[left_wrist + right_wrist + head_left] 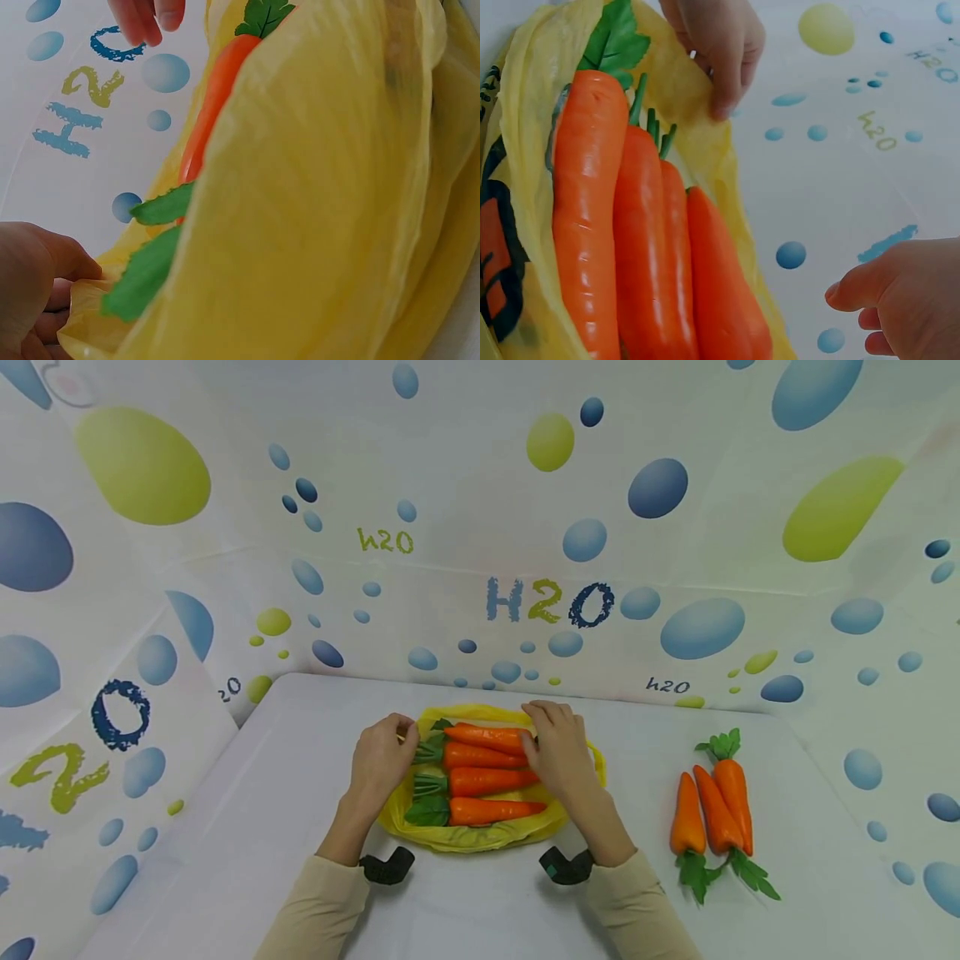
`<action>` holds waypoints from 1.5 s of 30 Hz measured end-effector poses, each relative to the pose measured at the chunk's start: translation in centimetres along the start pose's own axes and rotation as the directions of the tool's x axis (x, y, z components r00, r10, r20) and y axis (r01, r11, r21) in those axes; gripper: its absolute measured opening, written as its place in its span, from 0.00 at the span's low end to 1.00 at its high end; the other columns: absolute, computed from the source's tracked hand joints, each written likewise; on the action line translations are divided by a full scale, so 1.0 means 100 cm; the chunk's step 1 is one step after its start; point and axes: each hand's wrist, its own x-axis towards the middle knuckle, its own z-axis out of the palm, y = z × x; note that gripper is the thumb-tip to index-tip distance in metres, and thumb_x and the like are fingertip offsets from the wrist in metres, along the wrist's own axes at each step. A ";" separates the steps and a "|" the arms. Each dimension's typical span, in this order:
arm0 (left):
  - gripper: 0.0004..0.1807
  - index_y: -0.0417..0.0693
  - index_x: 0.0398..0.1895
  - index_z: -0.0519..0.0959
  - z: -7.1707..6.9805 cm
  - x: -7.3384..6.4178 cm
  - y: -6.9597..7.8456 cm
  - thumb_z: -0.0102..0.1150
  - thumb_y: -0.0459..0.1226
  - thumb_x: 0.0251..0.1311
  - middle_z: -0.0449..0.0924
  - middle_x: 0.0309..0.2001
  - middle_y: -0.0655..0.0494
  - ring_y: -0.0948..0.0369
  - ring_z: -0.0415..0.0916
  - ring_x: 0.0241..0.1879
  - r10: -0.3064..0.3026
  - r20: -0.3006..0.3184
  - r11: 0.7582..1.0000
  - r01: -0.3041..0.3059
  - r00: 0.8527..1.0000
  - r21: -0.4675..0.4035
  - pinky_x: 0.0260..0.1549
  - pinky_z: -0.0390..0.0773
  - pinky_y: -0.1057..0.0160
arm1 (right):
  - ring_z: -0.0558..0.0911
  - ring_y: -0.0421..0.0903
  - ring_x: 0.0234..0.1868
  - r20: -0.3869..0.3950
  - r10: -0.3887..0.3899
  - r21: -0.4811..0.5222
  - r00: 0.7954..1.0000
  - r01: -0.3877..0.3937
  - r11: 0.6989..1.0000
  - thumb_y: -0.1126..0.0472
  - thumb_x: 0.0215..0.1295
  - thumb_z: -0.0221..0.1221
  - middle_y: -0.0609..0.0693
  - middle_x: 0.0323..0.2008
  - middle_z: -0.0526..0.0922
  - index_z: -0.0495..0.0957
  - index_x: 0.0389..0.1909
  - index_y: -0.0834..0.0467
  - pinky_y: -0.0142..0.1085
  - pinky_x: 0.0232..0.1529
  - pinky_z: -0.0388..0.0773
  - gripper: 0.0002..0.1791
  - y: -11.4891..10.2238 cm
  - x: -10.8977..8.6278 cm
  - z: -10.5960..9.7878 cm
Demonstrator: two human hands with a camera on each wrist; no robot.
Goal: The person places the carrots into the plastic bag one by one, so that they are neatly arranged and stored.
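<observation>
The thin, creased yellow bag [480, 839] lies open on the white worktop [480, 910], four glossy orange carrots [495, 782] side by side within it, green tops mostly leftward. Three loose carrots [720, 814] lie well apart to the right, a bubble-printed backdrop [450, 460] rises behind, and the bag's wall hides much of its load from the left wrist view. The left hand [382, 760] pinches the bag's left edge, while the right hand [561, 747], fingers [859, 289] loosely parted and holding nothing, is beside its right end.
</observation>
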 end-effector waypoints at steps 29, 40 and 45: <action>0.14 0.39 0.43 0.83 -0.001 -0.001 0.002 0.54 0.40 0.68 0.87 0.35 0.45 0.58 0.78 0.25 0.001 -0.006 1.000 -0.001 1.000 -0.009 0.23 0.77 0.64 | 0.76 0.60 0.54 -0.042 0.101 -0.003 0.994 -0.101 0.995 0.59 0.63 0.67 0.61 0.56 0.81 0.77 0.59 0.63 0.51 0.50 0.75 0.25 0.015 0.000 -0.031; 0.14 0.39 0.44 0.83 0.000 -0.002 0.002 0.53 0.40 0.69 0.87 0.35 0.45 0.57 0.80 0.27 -0.006 -0.003 1.000 0.006 1.000 -0.003 0.25 0.80 0.62 | 0.75 0.61 0.55 -0.033 0.181 0.006 0.983 -0.181 0.983 0.58 0.63 0.66 0.62 0.57 0.80 0.77 0.59 0.63 0.54 0.51 0.74 0.25 0.025 -0.007 -0.041; 0.14 0.38 0.43 0.83 0.000 -0.002 0.002 0.53 0.40 0.69 0.87 0.35 0.45 0.57 0.80 0.26 -0.002 -0.003 1.000 0.002 1.000 0.002 0.25 0.80 0.62 | 0.74 0.62 0.56 -0.017 0.211 -0.004 0.977 -0.211 0.977 0.57 0.65 0.65 0.62 0.58 0.79 0.76 0.60 0.63 0.55 0.51 0.74 0.25 0.031 -0.010 -0.045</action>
